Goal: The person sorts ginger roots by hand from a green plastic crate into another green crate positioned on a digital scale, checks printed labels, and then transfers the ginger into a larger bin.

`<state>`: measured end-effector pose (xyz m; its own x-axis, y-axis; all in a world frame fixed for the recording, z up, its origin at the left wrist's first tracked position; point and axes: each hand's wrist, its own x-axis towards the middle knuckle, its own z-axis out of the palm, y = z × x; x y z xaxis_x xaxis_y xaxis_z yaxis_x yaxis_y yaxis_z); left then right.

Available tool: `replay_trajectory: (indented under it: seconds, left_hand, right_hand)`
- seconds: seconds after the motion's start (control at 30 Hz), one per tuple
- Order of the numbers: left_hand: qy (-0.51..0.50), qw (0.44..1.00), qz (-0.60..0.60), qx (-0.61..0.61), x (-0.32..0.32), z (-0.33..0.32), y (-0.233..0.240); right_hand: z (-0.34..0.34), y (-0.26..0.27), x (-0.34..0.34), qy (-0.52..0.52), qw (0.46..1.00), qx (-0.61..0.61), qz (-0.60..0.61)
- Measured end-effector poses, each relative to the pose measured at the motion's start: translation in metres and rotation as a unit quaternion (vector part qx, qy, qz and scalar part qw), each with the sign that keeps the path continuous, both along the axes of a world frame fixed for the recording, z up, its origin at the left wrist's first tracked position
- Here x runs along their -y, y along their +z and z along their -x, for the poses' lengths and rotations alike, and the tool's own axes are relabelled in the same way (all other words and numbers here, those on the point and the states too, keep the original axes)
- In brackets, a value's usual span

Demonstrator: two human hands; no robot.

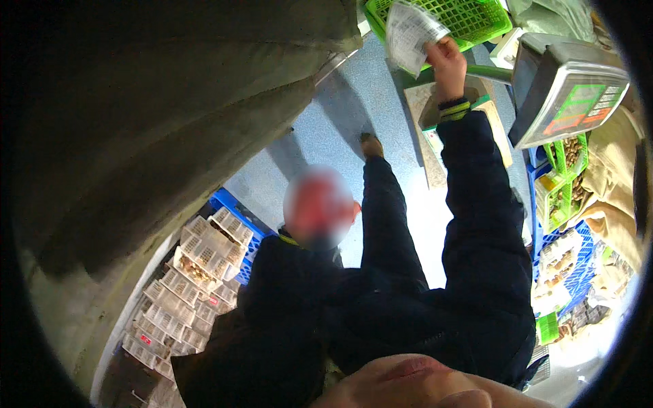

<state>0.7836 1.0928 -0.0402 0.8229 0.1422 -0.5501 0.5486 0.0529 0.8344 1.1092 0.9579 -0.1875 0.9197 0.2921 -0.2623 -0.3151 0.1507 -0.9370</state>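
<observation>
My right hand (447, 69), its navy sleeve ending in a lime-striped cuff, pinches the edge of a curled printed sheet of paper (410, 38). The sheet overlaps the near side of a green plastic basket (484, 20). My left hand (319, 206) appears under a round blur at the end of the other sleeve; one fingertip shows at its right edge, and any hold is hidden. Beside my right forearm is a scale's display head (571, 97) on a green post. Under that forearm lies a board (433, 173) with a green-edged box on it.
A large grey-green cloth (178, 102) hangs at the left. Below it, white plastic baskets (173, 306) are stacked by a blue crate. At right, green baskets (556, 201) of brown produce stand near a blue crate (581, 275) and beige cloth. My shoe (372, 146) is on the blue floor.
</observation>
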Motion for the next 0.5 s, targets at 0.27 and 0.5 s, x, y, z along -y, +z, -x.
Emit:
replay_trajectory:
  seconds: [0.27, 0.5]
  left_hand:
    - [0.013, 0.998, 0.063, 0.025, -0.049, 0.002, -0.037]
    - [0.198, 0.943, -0.225, 0.145, -0.051, 0.065, 0.029]
  right_hand:
    - [0.125, 0.123, -0.027, 0.322, 0.942, 0.084, 0.046]
    - [0.169, 0.111, -0.079, 0.247, 0.967, 0.017, -0.061]
